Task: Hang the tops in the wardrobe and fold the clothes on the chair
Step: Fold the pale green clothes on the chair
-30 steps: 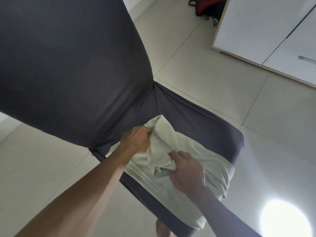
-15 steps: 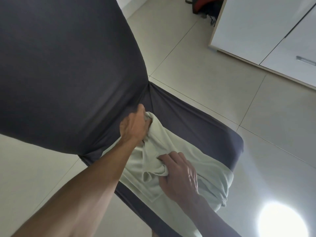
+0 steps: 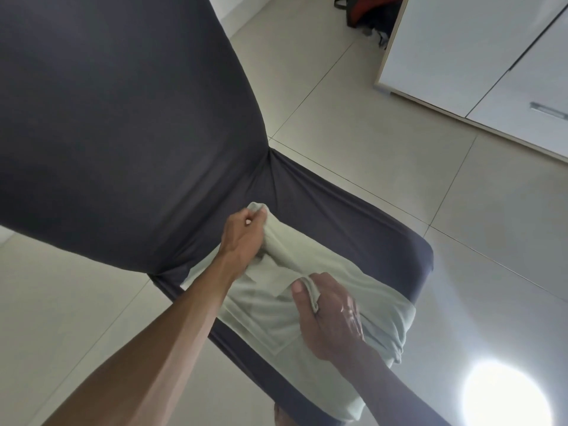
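A pale green garment (image 3: pixel 270 309) lies spread over the seat of a chair (image 3: pixel 353 216) with a dark grey stretch cover. My left hand (image 3: pixel 242 238) grips a bunched corner of the garment close to the chair's backrest. My right hand (image 3: pixel 332 315) pinches another fold of the same cloth nearer the seat's front. The garment's right side hangs over the seat edge. The white wardrobe (image 3: pixel 479 47) stands at the upper right with its doors closed.
The chair's tall backrest (image 3: pixel 116 118) fills the upper left. A red and black bag (image 3: pixel 365 13) lies on the tiled floor beside the wardrobe. A bright light reflection (image 3: pixel 504 395) shines on the floor at lower right.
My left hand has drawn its corner of the garment up toward the backrest. My right hand has shifted its hold to a fold pinched between thumb and fingers.
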### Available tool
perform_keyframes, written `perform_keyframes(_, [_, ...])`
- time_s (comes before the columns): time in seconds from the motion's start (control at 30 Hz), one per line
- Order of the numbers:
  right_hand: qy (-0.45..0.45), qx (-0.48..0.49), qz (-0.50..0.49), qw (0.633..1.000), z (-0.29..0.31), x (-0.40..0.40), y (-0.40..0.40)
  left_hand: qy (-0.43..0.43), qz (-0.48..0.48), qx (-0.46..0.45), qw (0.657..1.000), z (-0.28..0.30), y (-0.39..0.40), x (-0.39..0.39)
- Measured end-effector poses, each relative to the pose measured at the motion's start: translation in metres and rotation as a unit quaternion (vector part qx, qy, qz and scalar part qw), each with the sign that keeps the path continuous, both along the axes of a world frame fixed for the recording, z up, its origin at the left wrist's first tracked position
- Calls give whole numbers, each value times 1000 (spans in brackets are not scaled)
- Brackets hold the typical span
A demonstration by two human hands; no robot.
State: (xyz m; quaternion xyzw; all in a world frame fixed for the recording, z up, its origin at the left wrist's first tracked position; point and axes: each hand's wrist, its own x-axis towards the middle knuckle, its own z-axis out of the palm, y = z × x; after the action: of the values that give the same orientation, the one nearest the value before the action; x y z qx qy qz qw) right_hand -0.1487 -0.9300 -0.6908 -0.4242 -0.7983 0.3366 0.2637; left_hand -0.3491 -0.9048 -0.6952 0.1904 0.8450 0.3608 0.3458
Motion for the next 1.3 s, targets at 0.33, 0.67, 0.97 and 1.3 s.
perform_keyframes(0.33, [-202,62,283,936,-22,20,-16,54,-72,-196,976,-6,6,-15])
perform_keyframes(0.67, [-122,53,183,974,-22,27,-9,139,26,-176,974,-25,43,-27])
perform_keyframes(0.97, [-254,2,-84,964,-45,140,-22,226,-426,55,874,-6,-23,80])
perform_keyframes(1.3, [-345,64,-76,933,-55,167,-19,357,-589,-64,722,6,-43,127])
